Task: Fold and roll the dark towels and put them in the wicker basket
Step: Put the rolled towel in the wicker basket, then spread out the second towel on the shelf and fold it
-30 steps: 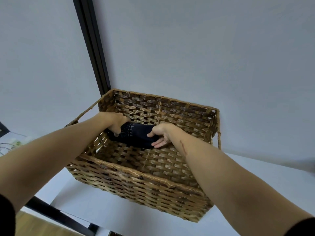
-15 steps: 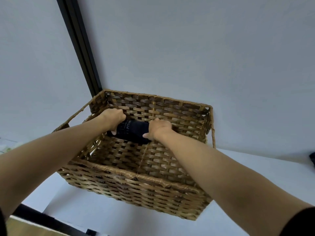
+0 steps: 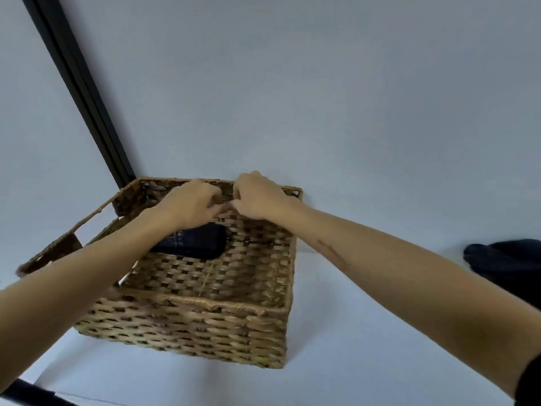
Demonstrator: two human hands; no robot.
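White desk [image 3: 336, 332] carried the wicker basket [image 3: 187, 315]; a rolled towel [image 3: 194, 243] lay crosswise inside. Both the left hand [image 3: 190, 205] and right hand [image 3: 260, 197] hovered curled and empty; dark towels [image 3: 509, 262] waited rightward, nearer the right hand

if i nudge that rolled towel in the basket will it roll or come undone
The rolled towel is a soft cylinder, so it could roll slightly, though the wicker basket has a rough woven floor that likely checks it. Nothing ties it, so lifting may loosen it.

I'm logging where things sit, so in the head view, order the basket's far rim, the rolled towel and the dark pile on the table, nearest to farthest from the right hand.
From the right hand:
1. Far rim of the wicker basket, right under the hand.
2. Rolled towel, inside the basket, lower left.
3. Dark pile, out on the table at far right.
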